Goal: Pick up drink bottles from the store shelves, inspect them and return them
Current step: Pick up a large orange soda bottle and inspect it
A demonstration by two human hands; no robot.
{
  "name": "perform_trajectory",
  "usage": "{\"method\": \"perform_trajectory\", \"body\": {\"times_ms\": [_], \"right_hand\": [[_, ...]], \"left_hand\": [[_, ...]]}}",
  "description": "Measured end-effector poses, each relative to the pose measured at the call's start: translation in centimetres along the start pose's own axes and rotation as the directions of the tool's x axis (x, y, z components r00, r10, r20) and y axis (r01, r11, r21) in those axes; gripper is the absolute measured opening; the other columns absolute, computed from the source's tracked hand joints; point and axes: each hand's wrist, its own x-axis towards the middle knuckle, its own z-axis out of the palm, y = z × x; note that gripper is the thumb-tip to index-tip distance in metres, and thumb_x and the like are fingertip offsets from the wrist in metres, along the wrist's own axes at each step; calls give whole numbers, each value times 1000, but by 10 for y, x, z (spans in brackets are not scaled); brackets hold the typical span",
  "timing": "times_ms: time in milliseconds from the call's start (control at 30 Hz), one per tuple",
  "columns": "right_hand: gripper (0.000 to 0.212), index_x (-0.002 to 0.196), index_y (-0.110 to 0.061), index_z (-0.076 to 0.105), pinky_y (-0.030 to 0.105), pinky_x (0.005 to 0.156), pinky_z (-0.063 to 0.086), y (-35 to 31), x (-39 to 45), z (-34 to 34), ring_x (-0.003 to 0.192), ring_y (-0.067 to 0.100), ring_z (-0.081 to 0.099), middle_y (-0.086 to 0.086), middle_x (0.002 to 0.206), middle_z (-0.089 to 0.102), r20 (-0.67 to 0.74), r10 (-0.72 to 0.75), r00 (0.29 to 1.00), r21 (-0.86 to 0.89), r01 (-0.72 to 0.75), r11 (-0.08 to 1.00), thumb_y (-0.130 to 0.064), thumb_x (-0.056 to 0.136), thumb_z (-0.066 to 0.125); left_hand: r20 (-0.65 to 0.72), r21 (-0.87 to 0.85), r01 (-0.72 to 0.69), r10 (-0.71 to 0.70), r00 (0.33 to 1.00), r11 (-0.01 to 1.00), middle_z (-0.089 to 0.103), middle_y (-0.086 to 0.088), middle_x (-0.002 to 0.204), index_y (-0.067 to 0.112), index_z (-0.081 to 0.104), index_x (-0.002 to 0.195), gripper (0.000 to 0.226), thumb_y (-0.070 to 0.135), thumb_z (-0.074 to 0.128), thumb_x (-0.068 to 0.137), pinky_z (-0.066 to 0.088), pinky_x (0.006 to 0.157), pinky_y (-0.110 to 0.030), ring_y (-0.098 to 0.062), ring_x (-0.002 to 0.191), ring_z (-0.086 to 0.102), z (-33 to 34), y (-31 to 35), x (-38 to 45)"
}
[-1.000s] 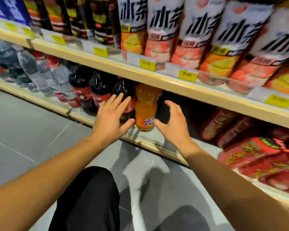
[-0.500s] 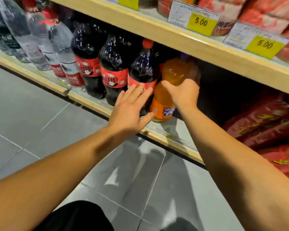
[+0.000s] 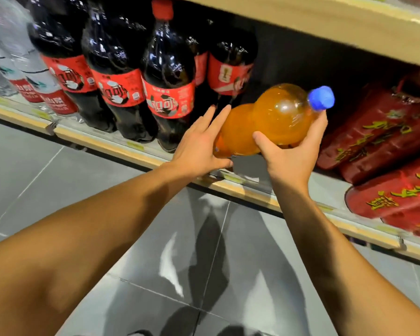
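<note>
A large orange soda bottle (image 3: 267,117) with a blue cap lies tilted, cap pointing up and to the right, over the front of the bottom shelf (image 3: 136,147). My right hand (image 3: 291,154) grips its upper body from below, thumb on the near side and fingers behind. My left hand (image 3: 199,146) touches the bottle's lower end with straight fingers, thumb under its base. The bottle's label is hidden behind my left hand.
Dark cola bottles (image 3: 167,76) with red labels stand on the bottom shelf just left of the hands, clear water bottles (image 3: 22,69) further left. Red packets (image 3: 383,141) lie stacked at the right. The upper shelf board (image 3: 325,27) hangs close overhead. Grey floor tiles (image 3: 58,178) below.
The orange bottle stood upright on the shelf; my right hand took it near the top and tipped it out to the right. My left hand moved onto its lower end. The view moved closer.
</note>
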Motion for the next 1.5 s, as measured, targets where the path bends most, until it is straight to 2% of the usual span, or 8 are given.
{"method": "perform_trajectory", "body": {"times_ms": [200, 367, 600, 867, 1100, 1167, 1267, 1500], "right_hand": [[87, 145, -16, 31, 21, 90, 53, 31, -6, -33, 111, 11, 63, 5, 130, 57, -164, 119, 979, 147, -95, 985, -5, 76, 83], [88, 151, -20, 26, 27, 92, 55, 56, -8, -47, 112, 9, 64, 1, 133, 58, -239, 217, 947, 222, -164, 961, -5, 82, 78], [83, 147, -23, 27, 53, 98, 52, 65, -7, -55, 118, 24, 62, 10, 135, 55, -211, 246, 946, 250, -191, 949, -15, 81, 76], [93, 150, -13, 22, 11, 79, 50, 22, -4, -58, 107, 2, 60, 1, 132, 50, -401, 176, 899, 157, -122, 980, -16, 79, 82], [99, 151, -17, 27, 22, 101, 48, -8, -34, -61, 126, 11, 47, 1, 143, 39, -465, 84, 881, 28, -81, 996, -35, 72, 85], [97, 150, -15, 31, 23, 105, 43, -3, -42, -54, 123, 8, 47, -1, 139, 41, -486, 90, 870, 4, -101, 995, -33, 72, 85], [96, 149, -18, 33, 15, 97, 42, 19, -72, -48, 116, 6, 47, -5, 132, 40, -441, 185, 878, 7, -203, 979, -29, 70, 86], [100, 152, -20, 28, -3, 73, 38, 72, -110, -44, 113, 9, 45, 1, 142, 37, -311, 302, 901, -91, -345, 934, -33, 72, 86]], "left_hand": [[123, -4, -53, 53, 991, 999, 14, -6, 158, 40, 4, 154, 140, 47, 94, 47, 44, 105, -54, -33, 138, 35, 34, -10, 41], [211, 8, -61, 58, 976, 998, 38, -12, 147, 39, 11, 155, 139, 51, 95, 45, 42, 107, -51, -35, 130, 41, 52, -20, 68], [142, 14, -93, 90, 986, 996, 44, -1, 135, 36, 27, 148, 113, 44, 92, 56, 45, 95, -41, -26, 125, 39, 62, -13, 64], [7, -117, -96, 98, 995, 988, 40, 7, 140, 34, 28, 149, 111, 43, 92, 58, 35, 88, -28, -13, 124, 33, 49, 15, 14], [15, -232, -62, 67, 998, 971, 51, 7, 133, 34, 34, 146, 113, 49, 93, 51, 51, 95, -43, -15, 118, 50, 43, 30, -56], [3, -277, -69, 72, 997, 958, 58, 8, 125, 28, 43, 142, 106, 39, 94, 50, 51, 93, -34, -6, 110, 53, 52, 27, -72], [89, -339, -39, 73, 993, 940, 60, 7, 125, 22, 45, 141, 103, 34, 96, 52, 46, 85, -7, 2, 106, 52, 72, 13, -113], [239, -304, 226, -155, 958, 926, 47, 4, 140, 33, 31, 148, 106, 44, 92, 62, 50, 90, -27, -12, 116, 48, 120, -14, -168]]}}
